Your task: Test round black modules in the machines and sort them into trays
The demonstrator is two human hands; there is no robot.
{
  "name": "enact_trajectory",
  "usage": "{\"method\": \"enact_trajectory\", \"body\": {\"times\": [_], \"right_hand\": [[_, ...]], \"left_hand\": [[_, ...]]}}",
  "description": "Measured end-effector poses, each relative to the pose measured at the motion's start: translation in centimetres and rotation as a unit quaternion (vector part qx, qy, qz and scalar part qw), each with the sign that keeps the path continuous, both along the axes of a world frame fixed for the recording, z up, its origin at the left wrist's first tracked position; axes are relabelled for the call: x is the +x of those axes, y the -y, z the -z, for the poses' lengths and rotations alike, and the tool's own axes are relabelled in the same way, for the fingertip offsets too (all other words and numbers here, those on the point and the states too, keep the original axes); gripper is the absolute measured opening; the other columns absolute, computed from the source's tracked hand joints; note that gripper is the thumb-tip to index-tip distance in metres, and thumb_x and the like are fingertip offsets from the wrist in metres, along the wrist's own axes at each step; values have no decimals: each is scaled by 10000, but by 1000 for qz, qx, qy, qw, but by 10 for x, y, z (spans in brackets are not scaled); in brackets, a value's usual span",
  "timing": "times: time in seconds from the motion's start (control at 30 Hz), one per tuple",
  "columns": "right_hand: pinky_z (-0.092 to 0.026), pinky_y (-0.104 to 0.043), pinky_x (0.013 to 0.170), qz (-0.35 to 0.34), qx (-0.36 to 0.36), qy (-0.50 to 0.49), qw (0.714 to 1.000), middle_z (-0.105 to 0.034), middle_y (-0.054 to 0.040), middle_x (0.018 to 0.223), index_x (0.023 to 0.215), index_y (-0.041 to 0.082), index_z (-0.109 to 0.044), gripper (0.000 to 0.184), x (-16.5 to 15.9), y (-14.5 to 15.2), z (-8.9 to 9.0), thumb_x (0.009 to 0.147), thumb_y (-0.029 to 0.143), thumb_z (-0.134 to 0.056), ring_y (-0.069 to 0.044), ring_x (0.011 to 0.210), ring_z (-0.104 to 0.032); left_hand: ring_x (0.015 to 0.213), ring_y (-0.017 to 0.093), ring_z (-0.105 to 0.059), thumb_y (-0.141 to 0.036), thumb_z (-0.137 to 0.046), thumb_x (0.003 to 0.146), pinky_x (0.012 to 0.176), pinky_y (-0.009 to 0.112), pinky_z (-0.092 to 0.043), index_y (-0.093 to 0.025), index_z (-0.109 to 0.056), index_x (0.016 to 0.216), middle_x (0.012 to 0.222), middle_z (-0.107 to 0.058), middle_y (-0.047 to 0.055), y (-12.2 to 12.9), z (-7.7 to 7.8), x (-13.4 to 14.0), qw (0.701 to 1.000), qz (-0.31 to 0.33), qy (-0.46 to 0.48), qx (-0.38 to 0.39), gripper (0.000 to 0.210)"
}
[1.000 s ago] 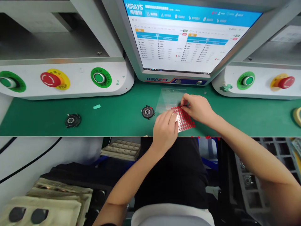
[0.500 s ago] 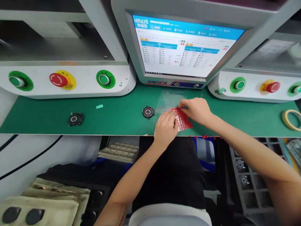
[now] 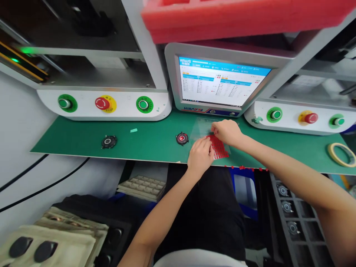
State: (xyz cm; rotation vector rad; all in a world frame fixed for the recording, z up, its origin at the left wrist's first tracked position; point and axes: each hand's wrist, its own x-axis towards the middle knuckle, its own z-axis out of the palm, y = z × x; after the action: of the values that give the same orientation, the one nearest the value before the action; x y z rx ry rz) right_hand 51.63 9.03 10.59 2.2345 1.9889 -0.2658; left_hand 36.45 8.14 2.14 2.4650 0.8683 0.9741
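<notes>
A sheet of small red stickers (image 3: 220, 149) lies near the front edge of the green table, partly on a clear plastic bag (image 3: 198, 128). My left hand (image 3: 200, 155) holds the sheet's left side, its fingers bent and closed over it. At the sheet's upper edge, my right hand (image 3: 228, 132) has thumb and forefinger pinched together; whatever is between them is too small to make out. Just left of my left hand is a round black watch body (image 3: 182, 138), back side up, its centre showing red. Another watch body (image 3: 108, 141) lies farther left.
Behind the table stand a monitor (image 3: 222, 85) and machine panels with green buttons and red stop knobs (image 3: 102, 103). A tape roll (image 3: 341, 154) lies at right. Red bits (image 3: 241, 167) stick along the front edge. Below are a black tray (image 3: 303, 222) with watch bodies and pale trays (image 3: 143, 186).
The view has tilted up, bringing a red foam block in above the monitor. The near watch body's centre has turned from greyish to red. Both hands stay at the sticker sheet.
</notes>
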Motion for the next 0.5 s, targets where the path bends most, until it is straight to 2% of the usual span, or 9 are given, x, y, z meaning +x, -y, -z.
{"method": "enact_trajectory", "body": {"times": [0.2, 0.33, 0.43, 0.5], "right_hand": [[-465, -260, 718, 14, 4, 1, 1000, -774, -99, 989, 993, 188, -744, 259, -2, -2, 0, 836, 111, -552, -231, 921, -717], [-491, -261, 725, 31, 33, -11, 999, -782, -71, 937, 915, 198, -753, 222, 4, 1, -14, 807, 99, -586, -230, 900, -727], [-520, -289, 756, 44, 104, -33, 993, -778, -89, 947, 1006, 167, -728, 214, 1, 19, -32, 850, 145, -583, -238, 903, -732], [-532, -283, 807, 48, 186, -72, 979, -773, -102, 948, 1012, 151, -710, 188, -9, 41, -37, 871, 189, -591, -212, 874, -737]], "left_hand": [[1100, 287, -678, -69, -547, 836, 972, 471, -557, -112, -670, 1006, 1066, -738, 157, -2, 4, -1, 1000, 4, 13, -3, 214], [1079, 302, -682, -62, -560, 819, 955, 487, -562, -88, -670, 996, 1041, -733, 184, -2, 4, 6, 1000, 4, 30, 1, 210], [1155, 276, -651, -83, -552, 837, 1002, 457, -544, -105, -668, 1017, 1092, -729, 155, 4, -4, 5, 999, -3, 35, 9, 215], [1235, 226, -603, -138, -533, 878, 1061, 417, -512, -136, -646, 1097, 1188, -706, 117, 11, -9, -10, 999, -6, 49, 17, 246]]}}
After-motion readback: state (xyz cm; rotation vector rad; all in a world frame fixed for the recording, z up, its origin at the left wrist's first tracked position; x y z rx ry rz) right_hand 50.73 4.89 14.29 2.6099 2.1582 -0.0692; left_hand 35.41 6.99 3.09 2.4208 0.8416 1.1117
